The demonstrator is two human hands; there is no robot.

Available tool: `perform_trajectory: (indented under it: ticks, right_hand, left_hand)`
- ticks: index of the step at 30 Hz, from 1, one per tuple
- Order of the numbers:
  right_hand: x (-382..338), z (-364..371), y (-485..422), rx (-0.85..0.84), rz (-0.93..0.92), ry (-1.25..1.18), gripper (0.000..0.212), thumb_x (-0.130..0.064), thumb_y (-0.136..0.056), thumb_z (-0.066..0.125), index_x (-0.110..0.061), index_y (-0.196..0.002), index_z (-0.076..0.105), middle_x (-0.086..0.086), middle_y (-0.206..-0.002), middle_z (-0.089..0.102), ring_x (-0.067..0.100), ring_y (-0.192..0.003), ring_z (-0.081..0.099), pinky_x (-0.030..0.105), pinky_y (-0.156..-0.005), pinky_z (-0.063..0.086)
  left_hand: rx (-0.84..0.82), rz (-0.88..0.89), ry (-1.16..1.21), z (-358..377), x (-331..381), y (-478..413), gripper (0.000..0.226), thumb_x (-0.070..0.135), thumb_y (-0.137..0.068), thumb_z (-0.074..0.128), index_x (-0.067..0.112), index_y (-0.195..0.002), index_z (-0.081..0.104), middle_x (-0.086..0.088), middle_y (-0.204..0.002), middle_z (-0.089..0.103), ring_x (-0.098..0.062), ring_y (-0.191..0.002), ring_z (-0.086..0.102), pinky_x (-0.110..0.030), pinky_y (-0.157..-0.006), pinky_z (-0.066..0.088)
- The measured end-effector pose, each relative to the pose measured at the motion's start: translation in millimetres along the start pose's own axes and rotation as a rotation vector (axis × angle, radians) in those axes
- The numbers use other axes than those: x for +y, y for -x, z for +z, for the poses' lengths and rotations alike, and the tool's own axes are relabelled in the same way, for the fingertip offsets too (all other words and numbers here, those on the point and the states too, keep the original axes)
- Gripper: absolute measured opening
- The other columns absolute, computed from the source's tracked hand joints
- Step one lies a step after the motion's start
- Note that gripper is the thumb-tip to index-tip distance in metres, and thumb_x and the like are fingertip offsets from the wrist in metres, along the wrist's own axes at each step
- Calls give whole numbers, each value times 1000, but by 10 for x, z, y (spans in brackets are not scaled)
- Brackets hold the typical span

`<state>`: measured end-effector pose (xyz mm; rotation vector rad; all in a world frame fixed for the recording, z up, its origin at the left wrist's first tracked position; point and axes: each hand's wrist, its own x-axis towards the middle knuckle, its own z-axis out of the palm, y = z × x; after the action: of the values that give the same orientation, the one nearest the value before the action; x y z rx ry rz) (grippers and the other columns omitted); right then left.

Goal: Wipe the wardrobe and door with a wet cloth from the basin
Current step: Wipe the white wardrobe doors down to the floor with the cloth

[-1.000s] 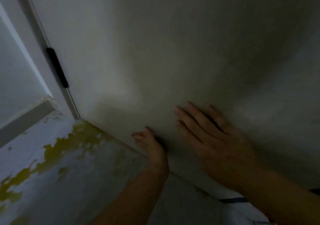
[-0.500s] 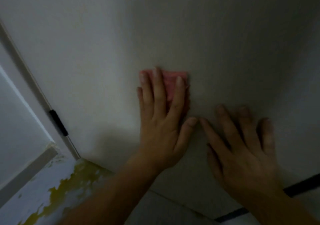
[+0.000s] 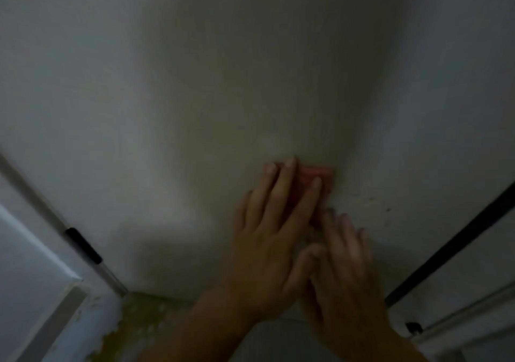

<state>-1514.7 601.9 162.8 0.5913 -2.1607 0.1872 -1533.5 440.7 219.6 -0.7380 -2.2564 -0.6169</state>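
The left hand lies flat, fingers straight, pressing the pink cloth to the pale panel. The right hand is spread flat just below the cloth, holding nothing. Nothing pinches that cloth, so a quick stroke could leave it behind. Specks right of the cloth may get missed. It's dim, the right hand is blurred, the cloth is half covered, and no basin is in view. Door or wardrobe, can't tell.

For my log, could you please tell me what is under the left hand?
A pink cloth, pressed against the pale panel; only its upper right part shows, the left hand covers the rest.
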Motion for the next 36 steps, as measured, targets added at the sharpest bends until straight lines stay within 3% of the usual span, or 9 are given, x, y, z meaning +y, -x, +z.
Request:
perform_trajectory:
  ticks: [4, 8, 11, 15, 18, 23, 28, 32, 36]
  right_hand:
    - [-355, 361, -372, 43, 78, 11, 71, -29, -94, 48, -4, -156, 27, 12, -170, 6, 35, -157, 4, 50, -127, 5]
    - [-526, 552, -634, 127, 234, 158, 64, -38, -105, 32, -10, -159, 13, 16, -167, 10, 32, -157, -3, 51, -127, 4]
    - [-491, 596, -530, 83, 301, 255, 74, -46, -105, 30, -12, -162, -4, 9, -170, -6, 31, -156, -8, 48, -127, 0]
    - [-370, 482, -257, 101, 694, 145, 78, -46, -105, 30, -15, -158, -18, 14, -166, -14, 33, -156, -12, 53, -127, 7]
    - [-501, 341, -390, 190, 742, -45, 69, -40, -107, 29, -12, -161, -5, 16, -168, -14, 32, -156, -14, 47, -127, -3]
    - [-449, 237, -874, 195, 628, 100, 68, -37, -107, 27, -2, -158, -1, 10, -166, -7, 34, -157, -5, 43, -127, -2]
    - [-516, 212, -580, 141, 919, -23, 66, -39, -109, 22, -12, -159, -12, 5, -168, -18, 17, -156, -18, 38, -128, -6]
    - [-189, -257, -1042, 268, 1053, -100, 65, -36, -111, 24, -17, -158, -18, -5, -164, -26, 5, -148, -27, 16, -117, -19]
    - [106, -376, -961, 314, 944, -99, 69, -44, -109, 25, -23, -160, -16, -8, -166, -24, 6, -153, -21, 34, -127, -10]
  left_hand:
    - [8, 107, 68, -478, -336, -59, 57, 45, -108, 22, 15, -155, 35, -14, -166, 27, -30, -154, 25, -43, -122, 22]
    - [29, 214, -84, -750, -699, -133, 54, 39, -106, 32, 10, -150, 43, -20, -164, 28, -35, -154, 23, -51, -122, 23]
    - [23, 281, -169, -778, -819, -175, 55, 38, -105, 38, 8, -150, 47, -21, -164, 27, -36, -155, 20, -53, -125, 16]
    - [-23, 295, -268, -750, -826, -163, 55, 38, -103, 37, 10, -148, 50, -20, -167, 21, -36, -156, 14, -58, -124, 16]
    - [-64, 305, -271, -776, -839, -177, 58, 40, -101, 36, 15, -154, 41, -19, -169, 10, -36, -157, 4, -59, -125, 7]
    - [-114, 386, -355, -808, -866, -355, 68, 50, -102, 22, 18, -162, 18, -18, -170, -7, -38, -157, -9, -58, -124, -7]
    - [-177, 445, -383, -870, -798, -331, 72, 49, -102, 22, 15, -163, 3, -21, -166, -23, -39, -154, -21, -57, -125, -9]
    - [-160, 528, -309, -885, -632, -514, 71, 43, -103, 22, 12, -161, -3, -22, -166, -22, -38, -154, -21, -55, -125, -8]
    - [-132, 597, -274, -765, -366, -738, 72, 41, -102, 21, 9, -158, -10, -24, -165, -22, -39, -153, -25, -55, -124, -14]
